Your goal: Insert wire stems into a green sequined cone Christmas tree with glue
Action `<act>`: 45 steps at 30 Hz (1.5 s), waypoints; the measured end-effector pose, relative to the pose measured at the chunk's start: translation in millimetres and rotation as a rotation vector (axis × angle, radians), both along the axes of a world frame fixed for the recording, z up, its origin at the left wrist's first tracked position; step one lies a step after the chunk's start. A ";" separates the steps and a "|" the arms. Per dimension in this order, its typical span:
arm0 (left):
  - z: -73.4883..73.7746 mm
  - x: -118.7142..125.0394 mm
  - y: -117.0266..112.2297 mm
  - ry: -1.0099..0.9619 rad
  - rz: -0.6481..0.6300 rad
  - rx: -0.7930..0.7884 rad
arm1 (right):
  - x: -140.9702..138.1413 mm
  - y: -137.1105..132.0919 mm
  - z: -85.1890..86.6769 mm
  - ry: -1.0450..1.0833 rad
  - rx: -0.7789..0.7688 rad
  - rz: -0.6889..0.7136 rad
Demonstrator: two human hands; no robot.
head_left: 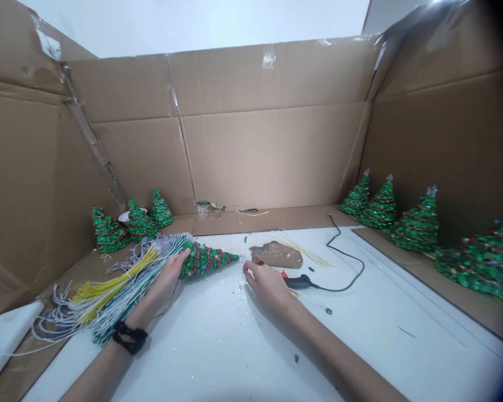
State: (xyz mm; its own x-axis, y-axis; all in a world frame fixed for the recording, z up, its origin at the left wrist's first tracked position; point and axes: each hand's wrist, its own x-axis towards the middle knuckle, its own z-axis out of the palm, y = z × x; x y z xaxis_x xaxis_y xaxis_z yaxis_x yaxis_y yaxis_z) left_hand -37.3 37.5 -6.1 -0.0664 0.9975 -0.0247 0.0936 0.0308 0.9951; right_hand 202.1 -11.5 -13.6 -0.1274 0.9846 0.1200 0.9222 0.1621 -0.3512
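Note:
A small green Christmas tree (209,260) with red garland lies on its side in my left hand (176,269), its tip pointing right. The fingers of that hand are wrapped round the base end. Just right of the tip is my right hand (265,282), its thumb and forefinger pinched together; what they hold, if anything, is too small to make out. Some pale, clear bits show at the tip. Close behind my right hand lie a black-handled corded tool (298,281) and a brown scrap of cardboard (279,254).
Bundles of white, yellow and green cords (126,285) lie at the left. Three finished-looking trees (140,220) stand back left; several more with pale toppers (414,223) line the right. A black cable (362,262) curves across the white tabletop (201,346). Cardboard walls (272,151) enclose the workspace.

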 end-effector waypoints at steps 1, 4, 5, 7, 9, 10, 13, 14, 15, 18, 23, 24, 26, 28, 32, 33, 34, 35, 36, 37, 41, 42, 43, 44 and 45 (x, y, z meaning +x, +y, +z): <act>0.3 1.0 -0.4 0.017 0.008 0.001 | -0.9 -0.7 -0.2 -0.028 -0.018 0.001; 3.3 5.1 -3.0 0.024 0.008 -0.018 | -3.8 -2.0 -0.6 -0.080 -0.035 -0.015; 4.5 6.3 -4.2 0.028 0.009 -0.023 | -4.6 -2.1 -1.1 -0.087 -0.028 -0.021; 6.0 7.8 -6.2 0.043 0.032 -0.024 | -6.0 -1.5 -3.0 -0.105 -0.014 -0.031; 5.4 8.2 -7.1 0.051 0.031 -0.016 | -6.6 0.0 -6.0 -0.124 0.002 -0.044; 4.3 8.1 -7.0 0.047 0.017 -0.010 | -6.4 1.0 -7.6 -0.131 0.008 -0.052; -0.2 8.5 -5.7 0.034 -0.022 -0.013 | -2.8 5.3 -10.9 -0.145 0.023 -0.081; -1.3 9.2 -5.6 0.037 -0.022 -0.020 | -0.4 7.0 -11.0 -0.141 0.026 -0.093; -1.7 10.4 -6.1 0.041 -0.027 -0.029 | 2.5 8.6 -10.4 -0.126 0.032 -0.108; 0.7 15.7 -10.6 0.031 -0.096 -0.051 | 14.0 12.1 -3.8 0.019 0.085 -0.176; 9.0 22.8 -20.6 0.041 -0.092 -0.060 | 30.4 13.0 12.8 0.399 0.276 -0.252; 10.0 23.4 -22.0 0.034 -0.092 -0.071 | 31.0 12.8 14.4 0.462 0.301 -0.238; 11.2 24.7 -24.2 0.016 -0.106 -0.093 | 27.9 12.1 14.3 0.555 0.316 -0.170; 11.0 26.6 -25.9 0.030 -0.135 -0.109 | 19.5 10.2 10.8 0.600 0.281 -0.071; 6.6 32.3 -28.5 0.088 -0.259 -0.111 | -3.6 1.6 1.7 0.615 0.140 0.097; 5.1 33.5 -28.9 0.086 -0.285 -0.101 | -8.5 -0.7 -0.1 0.610 0.116 0.123; 3.5 34.6 -29.3 0.079 -0.301 -0.092 | -12.4 -2.8 -1.6 0.602 0.100 0.141; 2.1 35.5 -29.6 0.069 -0.310 -0.084 | -15.4 -4.3 -3.0 0.593 0.093 0.152; 0.9 36.3 -29.9 0.059 -0.314 -0.078 | -17.5 -5.3 -4.2 0.585 0.094 0.157; -0.3 37.1 -30.2 0.053 -0.313 -0.075 | -18.8 -5.8 -5.3 0.579 0.100 0.154; -6.0 39.6 -31.2 0.029 -0.291 -0.057 | -20.4 -5.5 -9.0 0.554 0.113 0.100; -7.5 40.0 -31.6 0.029 -0.286 -0.049 | -20.7 -5.4 -9.6 0.549 0.114 0.094; -9.0 40.1 -32.1 0.037 -0.283 -0.040 | -21.1 -5.5 -10.0 0.544 0.118 0.095; -10.3 40.2 -32.7 0.053 -0.282 -0.030 | -21.6 -5.7 -10.3 0.540 0.124 0.100; -11.5 40.1 -33.4 0.079 -0.280 -0.020 | -22.2 -6.1 -10.5 0.536 0.130 0.105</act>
